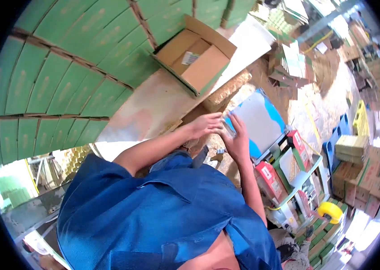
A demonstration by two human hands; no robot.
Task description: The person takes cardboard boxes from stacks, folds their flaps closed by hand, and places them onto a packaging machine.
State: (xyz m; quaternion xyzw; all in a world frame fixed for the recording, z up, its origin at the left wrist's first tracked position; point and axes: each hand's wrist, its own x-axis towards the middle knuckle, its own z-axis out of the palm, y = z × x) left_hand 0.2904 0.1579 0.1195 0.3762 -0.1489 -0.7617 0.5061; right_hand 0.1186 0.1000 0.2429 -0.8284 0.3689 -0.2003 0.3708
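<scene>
Beside green cartons [58,89], a pale surface [164,95] bears a box [206,68]; left grip [206,126] and right grip [237,140], can't tell.

Green boxes [55,85] beside a brown-lined carton [205,67], a blue shirt [167,198], a panel [262,118] patched blue and, apparently, pale grey.

Layout around the open carton [205,69]
The open carton rests on a tabletop [138,108], a label [190,58] inside it. Left of the carton rises a wall of stacked cartons [59,72]. Just before it, toward the wearer and slightly right, lies a bundle [228,92]; farther right and nearer the wearer is a flat panel [262,119], with a machine frame [306,180] beyond. Well to the carton's right stand flattened cartons [293,65]; farthest right and nearer the wearer, piled boxes [363,177].
</scene>
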